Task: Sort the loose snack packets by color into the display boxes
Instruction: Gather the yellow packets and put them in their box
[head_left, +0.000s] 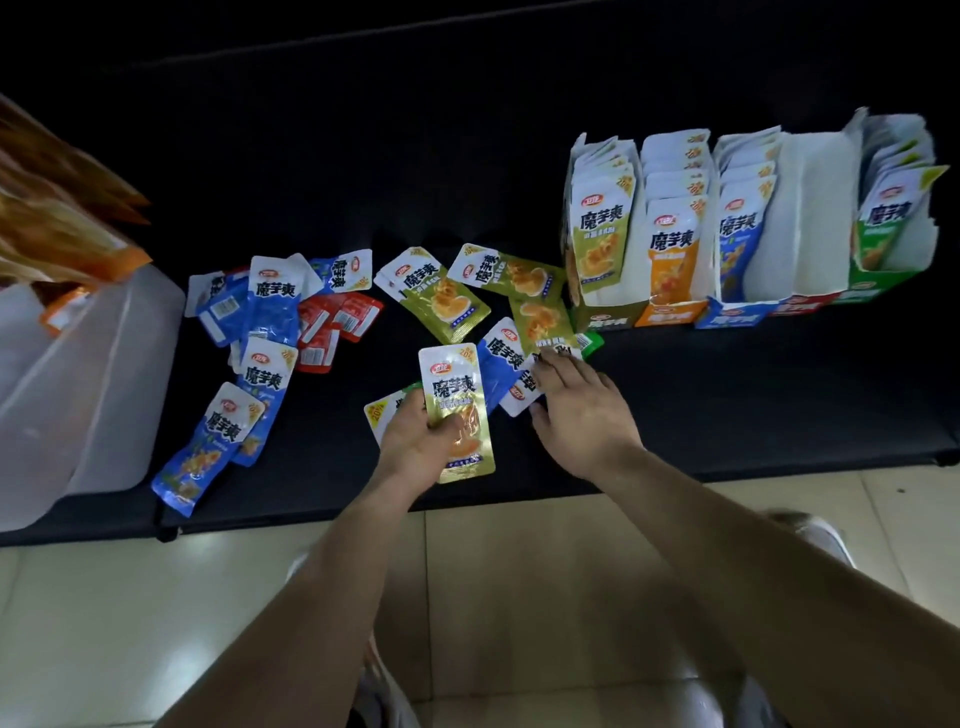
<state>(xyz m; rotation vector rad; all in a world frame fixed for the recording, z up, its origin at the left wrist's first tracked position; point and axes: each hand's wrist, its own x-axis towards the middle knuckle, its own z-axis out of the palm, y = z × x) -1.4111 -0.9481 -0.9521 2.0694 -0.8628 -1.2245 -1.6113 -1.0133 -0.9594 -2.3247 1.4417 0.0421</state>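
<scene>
loose snack packets (332, 312) lie scattered on the black table (779, 405), blue and red ones well to the left of both hands, olive ones just beyond them. left hand (415, 441) grips an olive packet (457, 410) upright, thumb across its face. right hand (582, 410) lies open, fingers spread, touching a blue packet (501, 358) and an olive one beside it. display boxes (727, 291) stand in a row at the far right.

Black counter (727, 405) over a beige tiled floor (130, 623); translucent plastic bin (88, 374) at its left end, with what looks like an orange bag (57, 208) above it, blurred.
</scene>
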